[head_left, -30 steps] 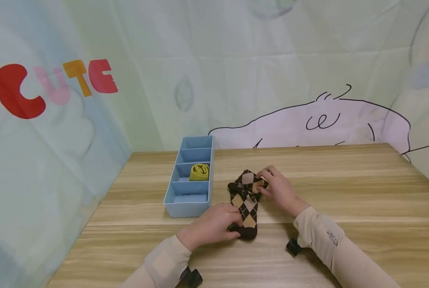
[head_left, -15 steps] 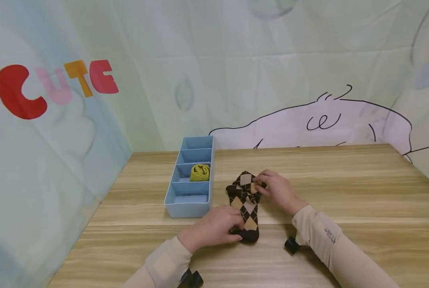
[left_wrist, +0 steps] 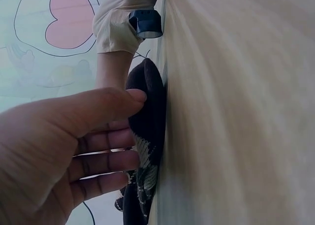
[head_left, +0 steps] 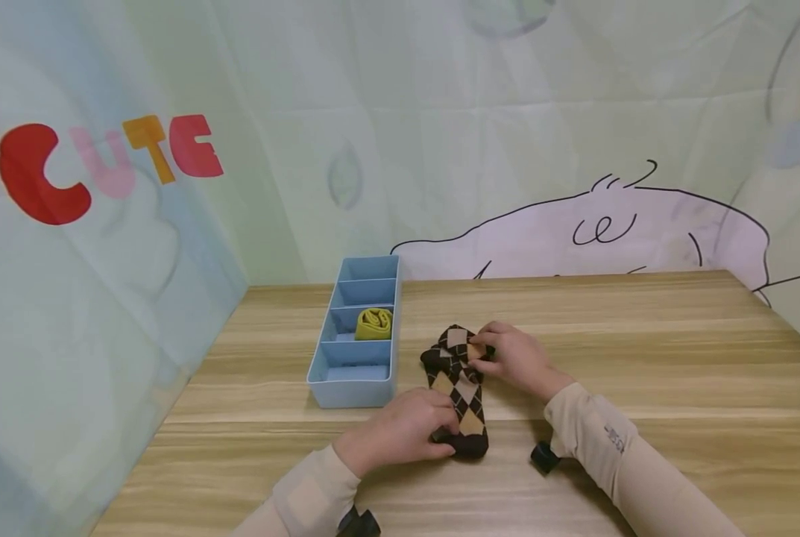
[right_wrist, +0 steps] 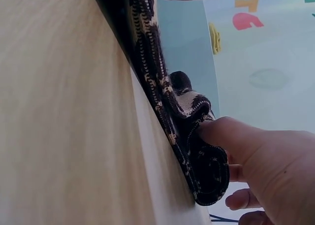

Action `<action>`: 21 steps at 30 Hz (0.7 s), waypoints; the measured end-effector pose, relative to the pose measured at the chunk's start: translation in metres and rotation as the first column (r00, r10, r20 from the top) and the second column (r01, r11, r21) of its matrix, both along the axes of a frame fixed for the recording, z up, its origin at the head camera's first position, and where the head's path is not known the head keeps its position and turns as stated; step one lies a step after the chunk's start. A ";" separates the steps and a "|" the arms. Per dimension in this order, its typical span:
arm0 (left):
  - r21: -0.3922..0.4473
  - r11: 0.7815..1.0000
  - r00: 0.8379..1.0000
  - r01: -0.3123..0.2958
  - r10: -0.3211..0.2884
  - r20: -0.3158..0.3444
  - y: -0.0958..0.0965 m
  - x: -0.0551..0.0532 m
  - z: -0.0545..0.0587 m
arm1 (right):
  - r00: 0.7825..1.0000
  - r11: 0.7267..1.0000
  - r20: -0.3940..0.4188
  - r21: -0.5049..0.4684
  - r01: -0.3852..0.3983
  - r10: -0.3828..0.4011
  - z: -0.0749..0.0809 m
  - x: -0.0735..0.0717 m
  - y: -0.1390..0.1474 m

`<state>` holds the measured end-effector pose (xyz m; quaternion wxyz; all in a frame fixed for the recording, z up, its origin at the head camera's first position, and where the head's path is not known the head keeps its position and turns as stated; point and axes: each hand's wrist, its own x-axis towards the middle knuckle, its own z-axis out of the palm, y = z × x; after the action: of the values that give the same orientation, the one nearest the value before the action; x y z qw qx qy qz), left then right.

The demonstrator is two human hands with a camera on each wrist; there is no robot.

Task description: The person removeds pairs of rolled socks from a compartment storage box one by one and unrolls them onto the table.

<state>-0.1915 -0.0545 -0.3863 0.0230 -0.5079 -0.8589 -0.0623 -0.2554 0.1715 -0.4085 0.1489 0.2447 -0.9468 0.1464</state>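
Pinching folded black-and-tan argyle knit socks [head_left: 467, 389] with my right hand [head_left: 517, 362]! My left hand [head_left: 400, 432] grips their near end.

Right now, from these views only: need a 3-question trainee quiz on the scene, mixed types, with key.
1. Multiple choice: in the head view, which compartment of the blue tray holds the yellow roll?
A) The nearest
B) Second from the near end
C) The farthest
2. True or false: the right hand is at the near end of the diamond-patterned socks.
3. Fill in: the blue tray is divided into ____ compartments.

Key:
1. B
2. False; the left hand is at the near end, the right hand at the far end.
3. Four
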 end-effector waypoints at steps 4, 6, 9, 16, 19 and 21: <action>-0.005 1.000 1.000 -0.008 0.008 0.003 -0.001 0.001 0.000 | 1.000 1.000 0.002 0.013 0.000 0.000 0.000 0.000 -0.001; -0.006 1.000 1.000 -0.008 0.008 0.000 -0.001 0.001 0.000 | 1.000 1.000 0.000 0.013 0.003 -0.003 0.000 -0.001 -0.002; 0.001 1.000 1.000 0.000 0.000 -0.005 -0.002 0.001 0.001 | 1.000 1.000 0.000 0.011 0.015 -0.015 0.000 -0.001 -0.002; -0.006 1.000 1.000 -0.006 0.006 0.004 -0.001 0.001 0.002 | 0.998 0.998 0.007 -0.004 0.057 -0.057 0.001 -0.004 -0.003; -0.013 1.000 1.000 -0.006 0.006 0.004 0.000 0.001 0.001 | 0.998 0.998 -0.006 -0.024 0.065 -0.065 0.001 -0.006 -0.003; -0.014 1.000 1.000 -0.002 0.002 0.000 0.000 0.001 0.001 | 0.997 0.997 -0.013 -0.036 0.071 -0.072 0.001 -0.007 -0.002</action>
<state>-0.1906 -0.0541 -0.3856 0.0195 -0.5073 -0.8597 -0.0563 -0.2625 0.1694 -0.4075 0.1652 0.2091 -0.9511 0.1561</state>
